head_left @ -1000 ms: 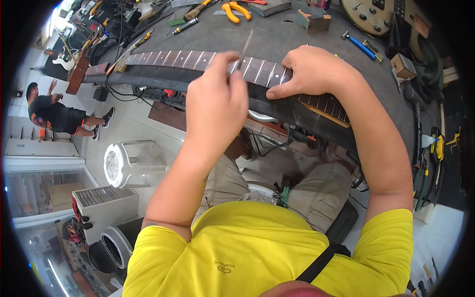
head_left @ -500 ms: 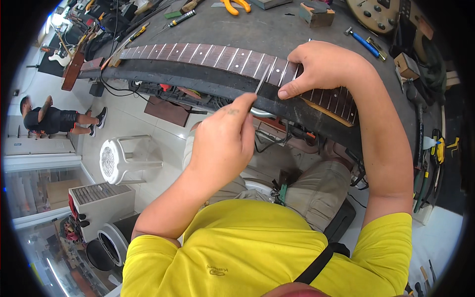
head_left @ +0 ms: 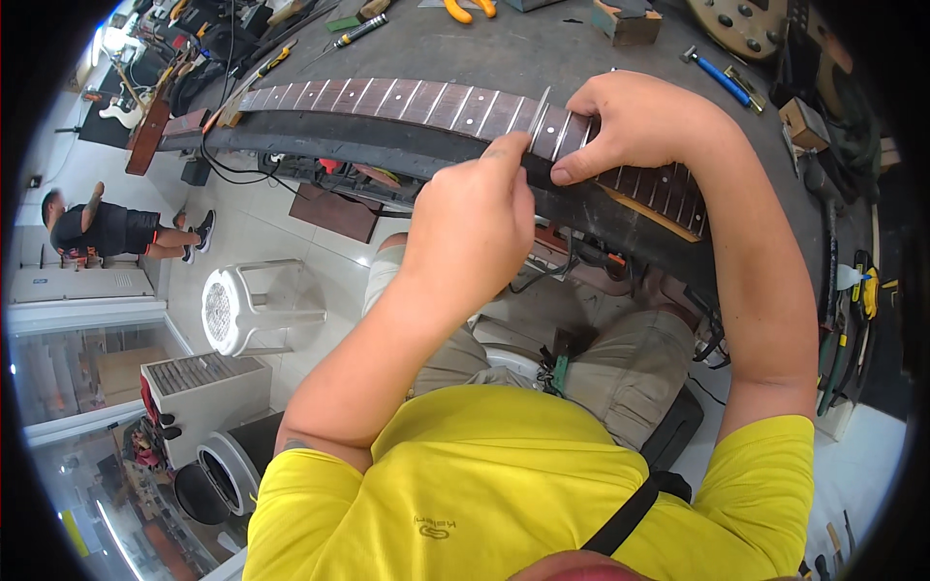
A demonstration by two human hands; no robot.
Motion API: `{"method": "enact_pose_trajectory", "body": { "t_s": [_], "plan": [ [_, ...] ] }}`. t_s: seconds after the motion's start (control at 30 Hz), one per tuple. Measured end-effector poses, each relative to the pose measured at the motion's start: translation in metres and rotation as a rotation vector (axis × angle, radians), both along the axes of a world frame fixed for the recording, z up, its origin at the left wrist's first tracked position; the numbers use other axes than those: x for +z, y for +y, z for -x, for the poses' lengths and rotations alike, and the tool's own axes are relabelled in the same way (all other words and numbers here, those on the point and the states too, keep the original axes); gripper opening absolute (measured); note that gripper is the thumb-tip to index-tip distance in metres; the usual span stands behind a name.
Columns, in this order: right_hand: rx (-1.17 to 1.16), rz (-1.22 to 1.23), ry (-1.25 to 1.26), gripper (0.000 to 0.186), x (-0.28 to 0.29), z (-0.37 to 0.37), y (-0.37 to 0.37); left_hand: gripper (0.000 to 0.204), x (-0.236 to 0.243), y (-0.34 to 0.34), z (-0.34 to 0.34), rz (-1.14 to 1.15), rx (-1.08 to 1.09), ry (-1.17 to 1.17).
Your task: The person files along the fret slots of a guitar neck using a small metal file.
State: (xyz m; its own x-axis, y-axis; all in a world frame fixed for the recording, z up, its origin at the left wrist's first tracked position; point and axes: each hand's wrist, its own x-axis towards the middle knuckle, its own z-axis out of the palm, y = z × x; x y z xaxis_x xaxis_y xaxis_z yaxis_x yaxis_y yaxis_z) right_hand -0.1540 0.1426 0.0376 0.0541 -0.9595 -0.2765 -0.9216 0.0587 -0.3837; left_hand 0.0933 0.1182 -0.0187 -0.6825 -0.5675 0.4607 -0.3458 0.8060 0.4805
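A guitar neck [head_left: 417,103] lies along the bench edge, its dark fretboard with metal frets and white dot inlays facing up. My left hand [head_left: 477,218] is closed on a slim metal file [head_left: 542,108], which crosses the fretboard alongside a fret. The fingers hide the file's near end. Just to the right, my right hand [head_left: 647,121] grips the neck, thumb at the near edge and fingers toward the far edge. Beyond it the fretboard continues, with a light wood edge showing.
On the dark workbench [head_left: 542,48] lie orange-handled pliers [head_left: 470,10], a wooden block [head_left: 626,26], a blue-handled hammer [head_left: 719,81] and a guitar body [head_left: 741,24]. A white stool [head_left: 228,310] stands on the floor at left. Another person [head_left: 107,225] stands farther left.
My left hand has moved away from me and slightly right, pushing the file farther across the fretboard. My right hand keeps its grip on the neck.
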Motion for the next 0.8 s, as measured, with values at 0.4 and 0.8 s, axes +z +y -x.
{"method": "enact_pose_trajectory", "body": {
  "t_s": [0.4, 0.8],
  "plan": [
    [-0.026, 0.039, -0.012, 0.066, -0.005, -0.002, 0.006, 0.035, -0.006, 0.006, -0.009, -0.063, -0.027, 0.001],
    [-0.037, 0.073, -0.002, 0.064, -0.005, -0.002, 0.007, 0.032, -0.016, 0.008, -0.019, -0.036, -0.060, 0.042]
  ]
}}
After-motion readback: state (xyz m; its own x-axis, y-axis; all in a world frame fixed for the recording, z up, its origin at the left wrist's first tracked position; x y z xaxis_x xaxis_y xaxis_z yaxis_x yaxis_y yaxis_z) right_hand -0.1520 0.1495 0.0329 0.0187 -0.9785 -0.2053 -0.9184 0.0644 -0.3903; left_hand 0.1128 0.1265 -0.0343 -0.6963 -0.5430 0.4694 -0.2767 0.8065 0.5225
